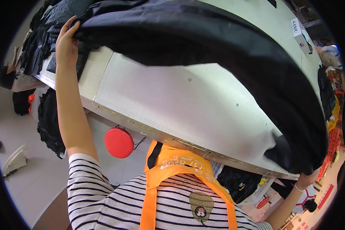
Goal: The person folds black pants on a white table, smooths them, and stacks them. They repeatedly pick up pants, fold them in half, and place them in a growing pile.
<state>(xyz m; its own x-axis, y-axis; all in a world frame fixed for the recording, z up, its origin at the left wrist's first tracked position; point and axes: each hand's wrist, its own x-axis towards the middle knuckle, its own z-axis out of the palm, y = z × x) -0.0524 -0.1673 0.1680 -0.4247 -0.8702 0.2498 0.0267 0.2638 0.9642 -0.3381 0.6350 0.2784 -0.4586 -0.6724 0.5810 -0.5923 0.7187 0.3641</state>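
Note:
A long piece of black cloth (226, 32) is stretched in a wide arc over the pale metal-topped table (172, 99). At the far left, my left hand (68, 38) grips one end between thumb and fingers, arm reached out straight. The other end is in my right hand (308, 178), low at the right past the table's near edge. The cloth hangs above the tabletop between my hands, and a loose flap by my right hand is blurred. What kind of garment or piece it is, I cannot tell.
Black garments (40, 32) are heaped at the table's far left. A white box (302, 36) stands at the far right. A red round stool (119, 142) is by the near edge. Black cloth fills a white basket (239, 184) below. Other people are at both sides.

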